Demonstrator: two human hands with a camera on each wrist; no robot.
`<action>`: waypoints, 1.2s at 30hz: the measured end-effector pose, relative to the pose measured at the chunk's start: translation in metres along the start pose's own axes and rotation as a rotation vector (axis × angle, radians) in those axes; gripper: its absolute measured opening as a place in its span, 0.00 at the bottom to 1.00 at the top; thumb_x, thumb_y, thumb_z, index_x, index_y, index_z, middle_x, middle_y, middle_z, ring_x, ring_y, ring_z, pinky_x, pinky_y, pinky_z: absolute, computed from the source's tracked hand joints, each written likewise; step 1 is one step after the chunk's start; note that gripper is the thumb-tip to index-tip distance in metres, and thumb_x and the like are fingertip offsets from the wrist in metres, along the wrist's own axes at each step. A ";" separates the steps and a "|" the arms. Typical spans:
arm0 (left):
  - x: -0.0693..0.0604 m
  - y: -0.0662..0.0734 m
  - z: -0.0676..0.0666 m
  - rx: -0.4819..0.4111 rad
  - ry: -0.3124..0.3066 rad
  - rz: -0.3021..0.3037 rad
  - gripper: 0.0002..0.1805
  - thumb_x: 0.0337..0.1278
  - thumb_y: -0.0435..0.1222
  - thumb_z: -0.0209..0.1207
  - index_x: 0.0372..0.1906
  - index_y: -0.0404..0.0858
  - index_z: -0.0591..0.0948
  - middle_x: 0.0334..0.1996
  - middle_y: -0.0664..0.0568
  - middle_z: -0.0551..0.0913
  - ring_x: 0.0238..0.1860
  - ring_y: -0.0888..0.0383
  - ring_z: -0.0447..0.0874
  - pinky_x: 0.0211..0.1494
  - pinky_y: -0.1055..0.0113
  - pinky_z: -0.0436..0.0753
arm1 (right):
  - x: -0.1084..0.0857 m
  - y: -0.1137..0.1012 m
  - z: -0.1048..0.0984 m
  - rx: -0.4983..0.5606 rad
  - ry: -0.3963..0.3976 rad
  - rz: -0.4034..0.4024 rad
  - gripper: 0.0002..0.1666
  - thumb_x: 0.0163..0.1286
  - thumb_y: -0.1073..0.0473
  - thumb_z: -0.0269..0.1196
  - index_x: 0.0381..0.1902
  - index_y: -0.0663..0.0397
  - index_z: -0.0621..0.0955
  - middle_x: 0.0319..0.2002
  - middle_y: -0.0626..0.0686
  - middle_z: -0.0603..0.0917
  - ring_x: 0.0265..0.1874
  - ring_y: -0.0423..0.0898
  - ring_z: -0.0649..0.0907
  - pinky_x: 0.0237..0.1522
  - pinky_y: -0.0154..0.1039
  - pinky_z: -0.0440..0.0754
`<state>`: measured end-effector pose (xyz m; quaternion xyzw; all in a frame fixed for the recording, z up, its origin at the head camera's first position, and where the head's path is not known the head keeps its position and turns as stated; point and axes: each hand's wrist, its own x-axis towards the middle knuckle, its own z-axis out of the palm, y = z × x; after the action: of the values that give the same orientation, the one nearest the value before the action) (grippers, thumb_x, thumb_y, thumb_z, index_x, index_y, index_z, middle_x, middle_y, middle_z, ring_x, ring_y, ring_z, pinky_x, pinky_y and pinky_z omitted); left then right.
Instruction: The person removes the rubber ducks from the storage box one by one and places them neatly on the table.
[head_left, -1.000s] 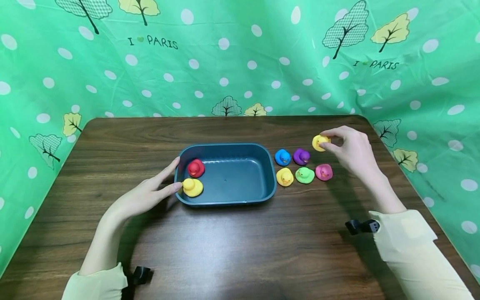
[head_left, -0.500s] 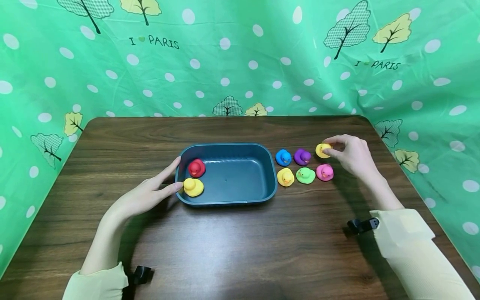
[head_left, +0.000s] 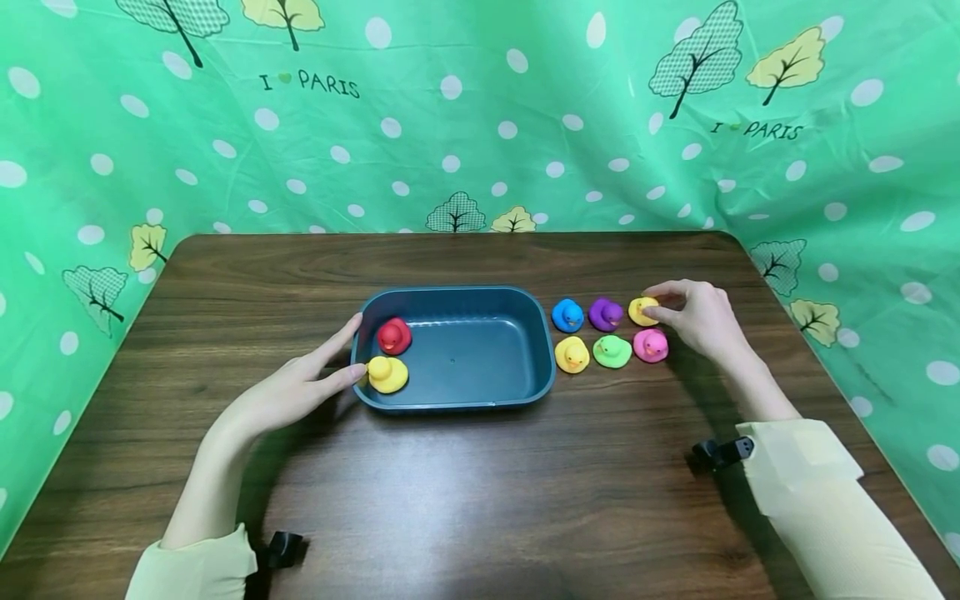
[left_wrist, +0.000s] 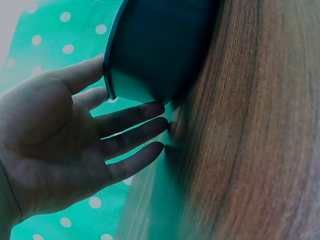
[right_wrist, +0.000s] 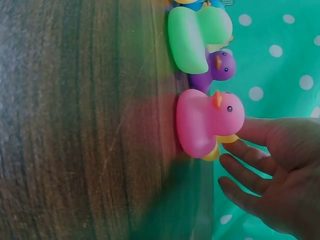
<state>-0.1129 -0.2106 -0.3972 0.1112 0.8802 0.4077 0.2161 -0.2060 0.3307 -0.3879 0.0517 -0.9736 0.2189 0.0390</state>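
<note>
2 pale cream-grn sleeves (head_left: 832, 508) w/ wide cuffs (head_left: 802, 450), 1 small blk boxy cam (head_left: 285, 550) by ea.

Layout of a dark, wood-grained tabletop (head_left: 480, 500) as it stood.
A blue tray (head_left: 480, 367) sat near the far edge. Just beyond its right end, a blue duck (head_left: 567, 317) and a purple duck (head_left: 604, 315) stood side by side; in front, a yellow duck (head_left: 572, 356), a green duck (head_left: 612, 352) and a pink duck (head_left: 650, 346) formed a second row.
</note>
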 end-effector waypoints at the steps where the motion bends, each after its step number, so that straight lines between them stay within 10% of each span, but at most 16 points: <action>1: 0.000 0.000 0.000 -0.002 0.000 0.000 0.41 0.75 0.61 0.49 0.81 0.72 0.39 0.83 0.41 0.53 0.83 0.35 0.50 0.74 0.26 0.60 | 0.000 0.000 0.001 0.001 -0.004 0.002 0.17 0.67 0.57 0.73 0.51 0.59 0.88 0.51 0.67 0.88 0.47 0.61 0.85 0.46 0.53 0.76; 12: -0.001 0.001 0.000 0.003 0.004 0.002 0.41 0.76 0.61 0.49 0.81 0.72 0.39 0.83 0.40 0.54 0.82 0.35 0.51 0.74 0.26 0.61 | 0.000 0.000 -0.001 0.025 -0.014 0.011 0.19 0.66 0.59 0.73 0.52 0.60 0.87 0.50 0.67 0.88 0.49 0.63 0.85 0.50 0.59 0.78; 20: -0.001 0.002 0.000 -0.001 0.002 0.001 0.41 0.76 0.61 0.49 0.81 0.73 0.39 0.83 0.41 0.54 0.82 0.35 0.51 0.74 0.26 0.61 | -0.003 -0.005 -0.006 0.051 0.084 -0.047 0.17 0.69 0.56 0.71 0.53 0.58 0.87 0.50 0.64 0.88 0.47 0.60 0.85 0.44 0.42 0.73; 30: -0.003 0.004 -0.001 -0.022 -0.005 -0.006 0.41 0.75 0.61 0.49 0.80 0.75 0.40 0.83 0.43 0.54 0.83 0.37 0.51 0.74 0.26 0.60 | -0.003 -0.031 -0.006 0.104 0.263 -0.095 0.14 0.70 0.56 0.69 0.51 0.54 0.88 0.44 0.59 0.88 0.32 0.20 0.73 0.38 0.24 0.69; 36: -0.003 0.002 0.000 -0.032 -0.004 -0.007 0.40 0.75 0.62 0.49 0.80 0.76 0.40 0.83 0.45 0.54 0.83 0.37 0.51 0.74 0.26 0.60 | -0.003 -0.051 -0.007 0.147 0.312 -0.118 0.12 0.71 0.57 0.68 0.50 0.53 0.89 0.44 0.57 0.89 0.33 0.17 0.74 0.39 0.21 0.72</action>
<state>-0.1106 -0.2106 -0.3945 0.1055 0.8733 0.4209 0.2213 -0.1966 0.2883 -0.3609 0.0768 -0.9324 0.2922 0.1986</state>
